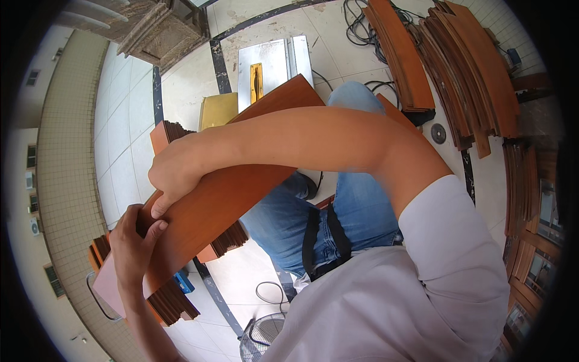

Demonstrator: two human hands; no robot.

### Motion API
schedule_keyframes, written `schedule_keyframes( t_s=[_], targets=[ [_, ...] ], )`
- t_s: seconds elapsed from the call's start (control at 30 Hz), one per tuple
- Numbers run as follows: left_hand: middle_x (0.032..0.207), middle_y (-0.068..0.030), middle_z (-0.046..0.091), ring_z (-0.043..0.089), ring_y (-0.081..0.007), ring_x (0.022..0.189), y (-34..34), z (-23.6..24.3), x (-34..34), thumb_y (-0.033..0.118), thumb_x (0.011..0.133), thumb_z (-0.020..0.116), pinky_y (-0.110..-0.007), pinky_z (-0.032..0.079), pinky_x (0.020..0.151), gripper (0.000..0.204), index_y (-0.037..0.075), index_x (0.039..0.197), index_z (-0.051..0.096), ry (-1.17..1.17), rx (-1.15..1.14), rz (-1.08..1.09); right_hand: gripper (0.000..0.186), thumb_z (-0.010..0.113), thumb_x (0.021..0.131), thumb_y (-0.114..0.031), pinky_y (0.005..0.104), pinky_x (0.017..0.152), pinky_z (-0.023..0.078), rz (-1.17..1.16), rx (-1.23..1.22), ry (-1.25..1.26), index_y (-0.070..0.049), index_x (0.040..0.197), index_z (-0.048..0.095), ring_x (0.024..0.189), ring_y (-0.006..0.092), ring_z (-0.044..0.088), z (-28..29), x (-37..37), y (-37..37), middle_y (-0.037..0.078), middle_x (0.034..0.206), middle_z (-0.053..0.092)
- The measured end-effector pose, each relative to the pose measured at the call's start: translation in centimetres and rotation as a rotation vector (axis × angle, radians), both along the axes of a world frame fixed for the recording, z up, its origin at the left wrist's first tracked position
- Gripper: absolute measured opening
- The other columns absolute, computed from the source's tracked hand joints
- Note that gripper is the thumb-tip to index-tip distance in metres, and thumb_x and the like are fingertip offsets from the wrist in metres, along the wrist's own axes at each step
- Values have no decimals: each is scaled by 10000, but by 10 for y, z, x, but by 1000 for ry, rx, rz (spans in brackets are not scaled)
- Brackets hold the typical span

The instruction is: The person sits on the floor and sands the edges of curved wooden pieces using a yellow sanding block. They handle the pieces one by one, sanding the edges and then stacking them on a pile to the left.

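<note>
A long reddish-brown wooden board (220, 211) slants across my lap from lower left to upper middle, with a pale pink patch at its lower left end. My left hand (136, 244) is closed on its left edge, thumb lying on the face. My right hand (175, 178) holds the same edge just above, fingers curled over it and thumb near my left fingers. My right forearm reaches across the board, hiding part of it. Stacks of thin boards (172, 304) show under and beside it. My jeans-clad knees (362, 211) are bent below.
Beyond the board stand a silver machine table (274, 54) with a yellow insert and a gold-coloured panel (218, 108). Board piles (461, 78) and coiled cables (356, 30) lie right. A stone pillar base (163, 36) is upper left, a fan (265, 338) below, a black disc (438, 133) right.
</note>
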State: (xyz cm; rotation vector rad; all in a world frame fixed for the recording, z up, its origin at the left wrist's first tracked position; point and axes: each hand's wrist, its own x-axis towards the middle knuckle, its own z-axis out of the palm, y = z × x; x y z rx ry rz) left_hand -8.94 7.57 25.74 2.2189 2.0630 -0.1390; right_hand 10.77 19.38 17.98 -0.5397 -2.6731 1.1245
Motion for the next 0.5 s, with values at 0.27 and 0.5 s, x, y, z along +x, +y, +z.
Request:
schedule_keyframes(
  t_s=[0.27,0.5],
  targets=[
    [824,-54,679,533,-116,787,-61,-170,-44,507,984,728,-296,468,705,569,-56,912,683,-706,97,527,268,683,931,-291,460,751,582,-357,585,473,-29,893,726,839,311,715,-70,-41,15,105,840,734],
    [938,-66,726,628,-122,807,-16,-219,-36,550,1030,638,-279,518,740,626,-69,1069,727,-1011,92,697,228,660,979,-236,437,696,556,-1251,65,662,-28,896,612,743,344,683,-150,35,15,148,828,694]
  ],
)
